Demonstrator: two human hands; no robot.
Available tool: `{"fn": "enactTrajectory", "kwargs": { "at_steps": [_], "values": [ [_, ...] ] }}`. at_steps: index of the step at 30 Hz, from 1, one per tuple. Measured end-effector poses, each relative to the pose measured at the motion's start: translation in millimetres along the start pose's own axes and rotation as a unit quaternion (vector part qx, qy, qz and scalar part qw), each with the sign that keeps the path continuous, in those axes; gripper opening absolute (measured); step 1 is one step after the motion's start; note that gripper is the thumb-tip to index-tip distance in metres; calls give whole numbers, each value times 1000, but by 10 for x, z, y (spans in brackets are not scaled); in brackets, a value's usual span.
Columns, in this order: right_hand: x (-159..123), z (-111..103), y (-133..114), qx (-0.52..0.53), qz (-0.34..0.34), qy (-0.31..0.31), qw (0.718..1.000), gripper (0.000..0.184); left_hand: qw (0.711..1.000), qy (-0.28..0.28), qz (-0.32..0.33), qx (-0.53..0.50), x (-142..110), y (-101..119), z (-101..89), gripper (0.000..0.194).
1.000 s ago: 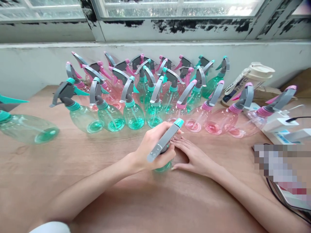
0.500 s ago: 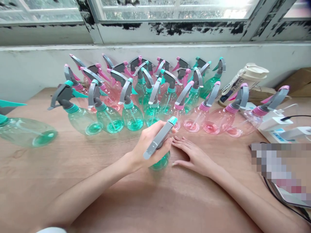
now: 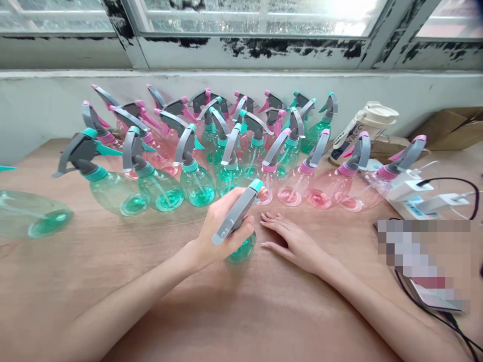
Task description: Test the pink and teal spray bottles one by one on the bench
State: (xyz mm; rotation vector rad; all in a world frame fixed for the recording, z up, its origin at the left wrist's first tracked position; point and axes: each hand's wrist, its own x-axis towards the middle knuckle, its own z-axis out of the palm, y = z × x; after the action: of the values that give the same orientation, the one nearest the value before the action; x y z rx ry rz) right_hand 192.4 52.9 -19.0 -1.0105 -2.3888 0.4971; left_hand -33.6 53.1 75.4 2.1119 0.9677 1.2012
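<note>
My left hand (image 3: 218, 231) is wrapped round the neck of a green spray bottle (image 3: 241, 247) that stands on the wooden table (image 3: 113, 261). Its grey trigger head (image 3: 236, 212) with a teal tip sticks out above my fingers. My right hand (image 3: 290, 241) lies flat on the table just right of the bottle, fingers stretched out and apart, holding nothing. Behind both hands stand several green spray bottles (image 3: 196, 183) and pink spray bottles (image 3: 320, 188) in rows.
A lone green bottle (image 3: 32, 213) stands at the far left. At the right are a white cup with a lid (image 3: 364, 125), a white power strip (image 3: 411, 198) with black cable, a blurred-out object (image 3: 422, 261) and cardboard (image 3: 453, 130). A wall and window run behind.
The view has shifted, so everything sits a little further left and lower. My left hand keeps its grip on the green bottle; my right hand stays flat beside it.
</note>
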Motion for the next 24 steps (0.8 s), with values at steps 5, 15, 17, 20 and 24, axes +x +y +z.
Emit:
{"fn": "enactTrajectory", "kwargs": {
  "at_steps": [5,15,17,20,24],
  "values": [
    [0,11,11,4,6,-2,1000,46,1000,2,9,-19,-11,-53,12,27],
    [0,15,8,-9,7,-13,1000,43,999,-3,-2,-41,-7,-22,10,26],
    [9,15,-2,-12,5,-8,1000,43,999,-6,-3,-41,-12,-18,5,25],
    [27,26,-17,-10,12,8,1000,42,999,-7,-6,-33,-19,-16,-7,24],
    [39,42,-25,1,19,19,1000,39,999,-20,-21,-14,-17,-10,-24,22]
  ]
}}
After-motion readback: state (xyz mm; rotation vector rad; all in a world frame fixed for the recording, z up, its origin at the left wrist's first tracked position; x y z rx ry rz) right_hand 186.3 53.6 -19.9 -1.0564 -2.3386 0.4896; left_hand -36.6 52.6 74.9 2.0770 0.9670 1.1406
